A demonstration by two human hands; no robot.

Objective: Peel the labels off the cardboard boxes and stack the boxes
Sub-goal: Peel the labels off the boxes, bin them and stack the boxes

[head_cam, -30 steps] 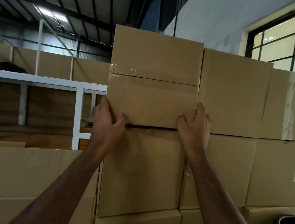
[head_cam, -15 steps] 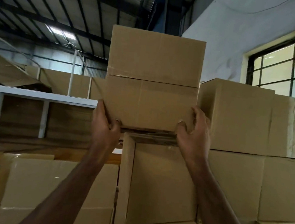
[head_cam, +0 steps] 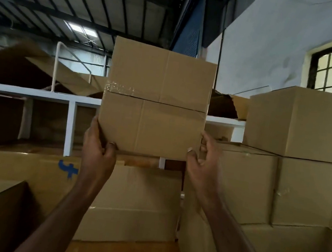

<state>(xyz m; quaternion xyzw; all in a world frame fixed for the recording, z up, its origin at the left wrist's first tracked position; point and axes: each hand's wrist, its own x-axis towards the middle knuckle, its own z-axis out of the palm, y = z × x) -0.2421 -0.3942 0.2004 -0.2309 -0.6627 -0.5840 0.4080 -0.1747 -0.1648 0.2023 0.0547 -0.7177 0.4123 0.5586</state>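
While both hands, left hand [head_cam: 98, 151] and right hand [head_cam: 203, 164], grip its lower corners, the box [head_cam: 155, 102] stands upright above them, stack [head_cam: 281, 159] rightward.

both arms stretched up and forward, left hand [head_cam: 98, 149] and right hand [head_cam: 203, 165] gripping the box [head_cam: 155, 104] by its bottom corners

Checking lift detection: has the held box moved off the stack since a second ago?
Yes. The held box, gripped by the left hand and right hand, has come up and left of the stacked boxes; it sat flush beside them before.
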